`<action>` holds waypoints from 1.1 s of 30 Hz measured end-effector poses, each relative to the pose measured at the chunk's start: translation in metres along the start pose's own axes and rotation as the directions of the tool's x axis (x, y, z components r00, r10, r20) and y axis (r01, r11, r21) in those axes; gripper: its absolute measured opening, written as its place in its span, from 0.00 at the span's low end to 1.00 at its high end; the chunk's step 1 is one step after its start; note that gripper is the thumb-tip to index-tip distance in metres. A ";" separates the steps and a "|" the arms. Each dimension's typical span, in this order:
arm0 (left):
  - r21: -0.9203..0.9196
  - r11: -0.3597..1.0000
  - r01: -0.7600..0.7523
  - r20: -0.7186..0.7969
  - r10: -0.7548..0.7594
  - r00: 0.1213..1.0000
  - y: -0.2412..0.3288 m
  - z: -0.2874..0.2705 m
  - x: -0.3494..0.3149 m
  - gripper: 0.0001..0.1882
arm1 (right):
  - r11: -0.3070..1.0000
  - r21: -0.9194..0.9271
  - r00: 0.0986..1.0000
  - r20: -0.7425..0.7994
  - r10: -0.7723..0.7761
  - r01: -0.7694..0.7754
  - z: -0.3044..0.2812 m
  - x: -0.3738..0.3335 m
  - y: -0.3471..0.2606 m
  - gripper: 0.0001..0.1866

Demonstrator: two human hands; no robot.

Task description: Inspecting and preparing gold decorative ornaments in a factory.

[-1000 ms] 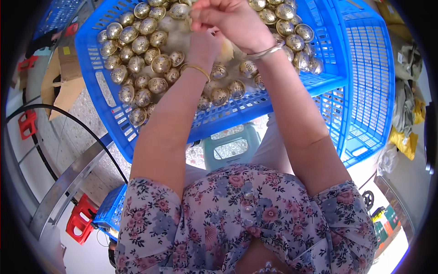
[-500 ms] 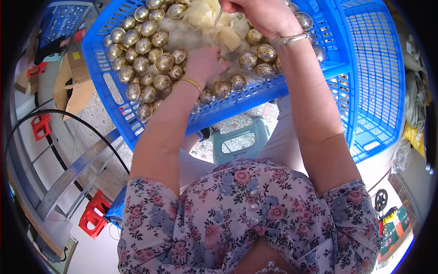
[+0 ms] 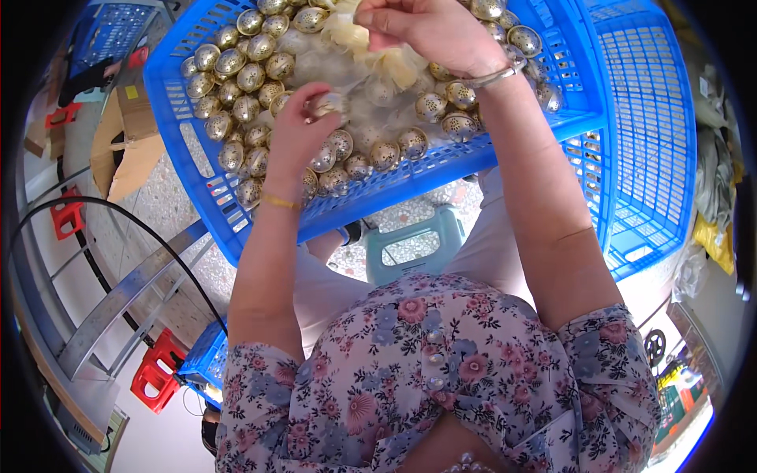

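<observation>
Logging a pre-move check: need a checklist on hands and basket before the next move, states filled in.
1. Left hand has a gold perforated ball between thumb and fingers: ok.
2. Right hand gripping the cream petal-like bunch: cannot tell, contact hidden.
3. Hands apart: ok.
4. More gold perforated balls in the blue plastic basket: ok.
5. Basket support secure: cannot tell.

Cropping the blue basket at top; over its middle, hiding some yellow bunch behind the right hand; over its left half, blurring a round piece (kind unclear) in the left hand.
</observation>
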State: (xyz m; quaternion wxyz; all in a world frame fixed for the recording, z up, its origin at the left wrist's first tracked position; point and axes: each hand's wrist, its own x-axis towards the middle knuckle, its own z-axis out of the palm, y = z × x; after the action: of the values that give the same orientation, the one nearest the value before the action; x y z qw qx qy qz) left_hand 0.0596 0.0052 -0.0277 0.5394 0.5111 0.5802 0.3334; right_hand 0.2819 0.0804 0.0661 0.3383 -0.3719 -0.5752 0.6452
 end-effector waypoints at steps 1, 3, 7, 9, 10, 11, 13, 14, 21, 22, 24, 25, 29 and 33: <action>-0.004 1.000 -0.001 -0.011 0.001 1.000 0.008 -0.003 -0.013 0.23 | 0.986 -0.040 0.987 -0.003 0.162 -0.162 0.005 -0.002 -0.006 0.06; -0.226 0.969 -0.097 -0.141 0.066 0.988 0.028 -0.006 -0.037 0.22 | 0.990 -0.072 0.993 -0.010 0.120 -0.120 0.015 -0.003 0.008 0.07; -0.234 0.958 -0.167 -0.171 0.128 0.977 0.032 -0.007 -0.056 0.24 | 0.984 -0.128 0.991 0.024 0.129 -0.125 0.039 -0.005 0.021 0.09; -0.227 0.959 -0.169 -0.185 0.128 0.974 0.031 -0.006 -0.059 0.25 | 0.975 -0.088 0.975 0.069 0.213 -0.206 0.049 -0.007 0.021 0.09; -0.219 0.962 -0.164 -0.183 0.125 0.975 0.031 -0.006 -0.058 0.25 | 0.974 -0.096 0.974 0.079 0.212 -0.204 0.053 -0.006 0.024 0.09; -0.217 0.959 -0.184 -0.172 0.148 0.974 0.032 -0.006 -0.056 0.26 | 0.973 -0.112 0.970 0.114 0.214 -0.201 0.056 -0.005 0.027 0.09; -0.200 0.956 -0.213 -0.178 0.178 0.968 0.040 -0.009 -0.053 0.26 | 0.967 -0.104 0.958 0.149 0.245 -0.231 0.060 -0.005 0.028 0.09; -0.177 0.956 -0.235 -0.176 0.204 0.963 0.043 -0.010 -0.052 0.26 | 0.965 -0.113 0.956 0.148 0.252 -0.237 0.059 -0.005 0.028 0.09; -0.539 0.835 -0.110 -0.047 0.101 0.994 0.041 -0.019 -0.052 0.21 | 0.924 0.081 0.923 0.125 0.363 -0.374 0.059 -0.002 0.024 0.08; -0.673 0.738 -0.059 0.009 0.088 0.996 0.037 -0.019 -0.052 0.18 | 0.921 0.094 0.921 0.144 0.362 -0.377 0.059 -0.002 0.027 0.08; -0.786 0.619 -0.003 0.063 0.085 0.994 0.035 -0.018 -0.052 0.16 | 0.924 0.080 0.918 0.173 0.356 -0.373 0.059 -0.002 0.027 0.08; -0.783 0.621 0.041 0.084 0.040 0.996 0.036 -0.017 -0.052 0.12 | 0.927 0.068 0.915 0.201 0.350 -0.369 0.060 -0.002 0.027 0.07; -0.583 0.811 0.034 0.054 -0.003 0.999 0.028 -0.010 -0.053 0.12 | 0.968 -0.021 0.950 0.187 0.249 -0.250 0.066 -0.004 0.026 0.07; -0.585 0.811 0.022 0.080 0.031 0.996 0.030 -0.005 -0.055 0.16 | 0.980 -0.153 0.961 0.225 0.162 -0.130 0.070 -0.008 0.028 0.05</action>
State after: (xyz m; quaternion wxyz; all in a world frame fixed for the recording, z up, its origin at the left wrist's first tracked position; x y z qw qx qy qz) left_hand 0.0560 -0.0386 0.0168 0.6940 0.3355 0.4246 0.4748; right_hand 0.2247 0.0364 0.0432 0.1927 -0.3564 -0.6251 0.6671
